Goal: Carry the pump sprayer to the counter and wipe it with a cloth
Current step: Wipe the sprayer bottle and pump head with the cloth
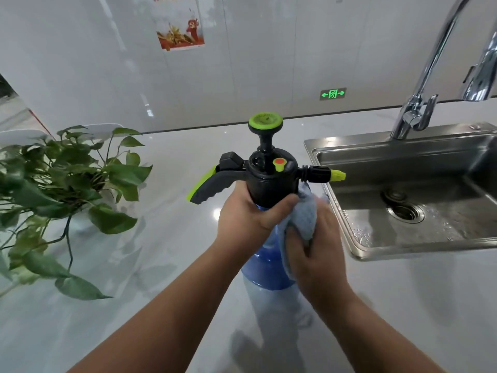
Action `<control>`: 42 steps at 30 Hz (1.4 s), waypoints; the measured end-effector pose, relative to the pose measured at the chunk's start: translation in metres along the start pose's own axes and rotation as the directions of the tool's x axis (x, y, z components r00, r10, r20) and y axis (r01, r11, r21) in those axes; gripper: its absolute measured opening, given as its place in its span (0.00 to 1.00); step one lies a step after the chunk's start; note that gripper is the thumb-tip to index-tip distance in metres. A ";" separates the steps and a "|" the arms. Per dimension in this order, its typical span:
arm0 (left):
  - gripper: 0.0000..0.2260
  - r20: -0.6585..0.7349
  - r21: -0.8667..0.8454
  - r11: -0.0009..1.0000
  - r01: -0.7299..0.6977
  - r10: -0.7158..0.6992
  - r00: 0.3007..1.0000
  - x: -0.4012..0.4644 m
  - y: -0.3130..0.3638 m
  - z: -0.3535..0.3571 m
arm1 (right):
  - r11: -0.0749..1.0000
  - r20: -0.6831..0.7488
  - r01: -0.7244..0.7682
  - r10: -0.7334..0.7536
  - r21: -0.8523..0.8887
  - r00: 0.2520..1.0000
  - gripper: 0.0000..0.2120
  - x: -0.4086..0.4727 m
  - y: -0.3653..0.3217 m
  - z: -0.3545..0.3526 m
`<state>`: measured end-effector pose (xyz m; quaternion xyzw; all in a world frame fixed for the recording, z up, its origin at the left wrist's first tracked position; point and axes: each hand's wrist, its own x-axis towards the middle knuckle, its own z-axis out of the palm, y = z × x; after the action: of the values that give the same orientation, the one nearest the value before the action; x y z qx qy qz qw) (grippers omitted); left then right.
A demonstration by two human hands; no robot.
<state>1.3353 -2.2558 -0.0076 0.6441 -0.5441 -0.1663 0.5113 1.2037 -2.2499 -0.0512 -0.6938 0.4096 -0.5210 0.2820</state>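
The pump sprayer [269,173] stands upright on the white counter [174,265], with a black head, a green pump knob, a green-tipped nozzle pointing right and a blue translucent tank. My left hand [247,219] is wrapped around its neck just below the black head. My right hand [320,246] presses a light blue cloth [302,219] against the right side of the tank. Both hands hide much of the tank's upper part.
A leafy green plant [67,189] spreads over the counter at the left. A steel sink [419,205] with a wet basin lies at the right, with a chrome faucet [430,90] behind it. A glossy tiled wall runs along the back.
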 end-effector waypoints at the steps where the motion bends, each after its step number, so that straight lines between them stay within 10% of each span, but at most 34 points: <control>1: 0.27 0.019 -0.019 1.000 0.000 0.000 1.000 0.000 -0.001 -0.001 | 0.982 -0.018 0.080 -0.085 -0.170 0.996 0.23 -0.015 -0.002 0.005; 6: 0.23 0.152 -0.151 0.987 0.048 -0.025 0.988 0.006 -0.001 -0.008 | 0.940 -0.039 0.166 -0.186 -0.297 0.982 0.21 -0.012 -0.003 0.002; 12: 0.14 0.256 -0.117 0.993 0.010 0.021 0.967 -0.001 -0.005 -0.017 | 0.885 0.007 -0.434 0.439 0.172 0.898 0.08 0.033 -0.012 -0.016; 16: 0.14 0.312 -0.145 0.989 0.007 0.039 0.949 -0.003 -0.001 -0.022 | 0.991 -0.142 -0.051 0.033 -0.127 0.989 0.09 -0.001 -0.026 -0.002; 19: 0.15 0.331 -0.138 0.990 0.028 0.019 0.944 -0.002 0.000 -0.022 | 0.907 -0.099 0.156 -0.210 -0.392 0.973 0.28 -0.028 -0.016 0.012; 23: 0.20 0.323 -0.113 0.991 0.075 -0.035 0.946 0.000 0.006 -0.019 | 0.738 0.023 0.389 -0.453 -0.552 0.891 0.28 -0.041 -0.011 0.020; 31: 0.19 0.460 -0.307 0.912 0.273 -0.109 0.881 0.005 0.007 -0.023 | 0.724 0.187 0.537 -0.511 -0.433 0.839 0.27 -0.023 0.002 -0.002; 35: 0.13 0.327 -0.259 0.946 0.194 -0.103 0.939 0.001 0.008 -0.012 | 0.997 -0.198 0.061 -0.052 0.038 0.979 0.23 -0.035 0.027 -0.005; 38: 0.23 0.289 -0.114 0.984 0.140 -0.102 0.952 0.004 0.007 -0.005 | 0.739 -0.046 -0.389 0.492 0.550 0.869 0.17 -0.017 0.032 -0.007; 42: 0.27 0.130 0.014 0.995 0.096 -0.097 0.987 0.008 0.015 0.010 | 0.521 0.137 -0.618 0.689 0.589 0.712 0.11 0.023 0.032 -0.020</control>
<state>1.3223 -2.2662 0.0034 0.6595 -0.5451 -0.2304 0.4635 1.1787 -2.2855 -0.0606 -0.3320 0.4692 -0.5154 0.6356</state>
